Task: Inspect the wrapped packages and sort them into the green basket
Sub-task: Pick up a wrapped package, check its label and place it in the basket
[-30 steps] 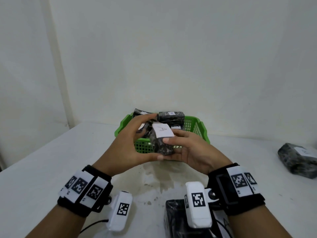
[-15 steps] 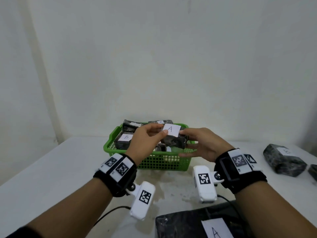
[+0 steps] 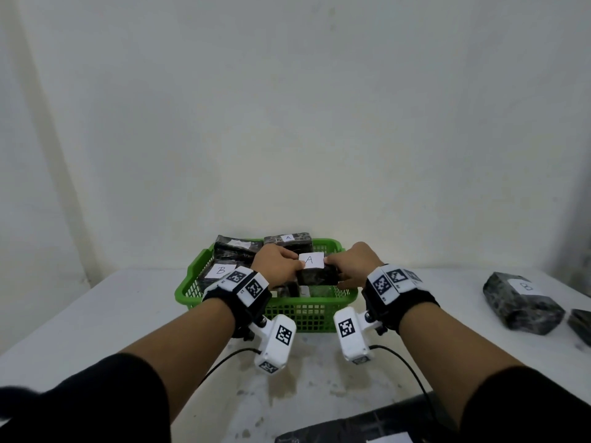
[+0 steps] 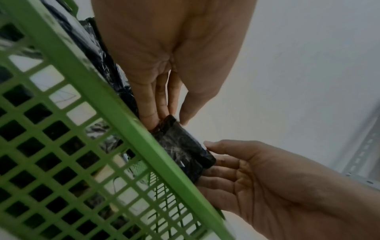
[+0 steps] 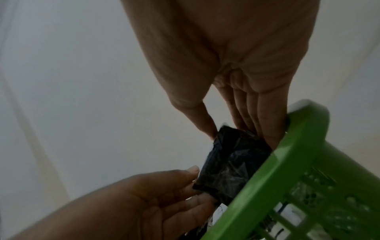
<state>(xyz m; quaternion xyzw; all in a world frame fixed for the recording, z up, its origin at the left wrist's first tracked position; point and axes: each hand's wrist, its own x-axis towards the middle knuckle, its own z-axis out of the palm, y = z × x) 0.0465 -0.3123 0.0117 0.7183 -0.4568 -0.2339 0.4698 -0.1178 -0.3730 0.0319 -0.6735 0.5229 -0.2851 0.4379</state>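
Note:
A small black wrapped package with a white label marked A is held over the green basket, just above its near rim. My left hand pinches its left end and my right hand pinches its right end, thumbs on top and fingers underneath. In the left wrist view the package sits against the basket rim between both hands. The right wrist view shows the same package beside the rim. Several wrapped packages lie in the basket, one labelled B.
A dark wrapped package with a white label lies on the white table at the right, with another at the frame edge. A larger black package lies at the near edge. Wrist camera cables trail over the stained tabletop.
Both hands have carried the A package forward and down, from in front of the basket to just over its near rim. The label now faces up.

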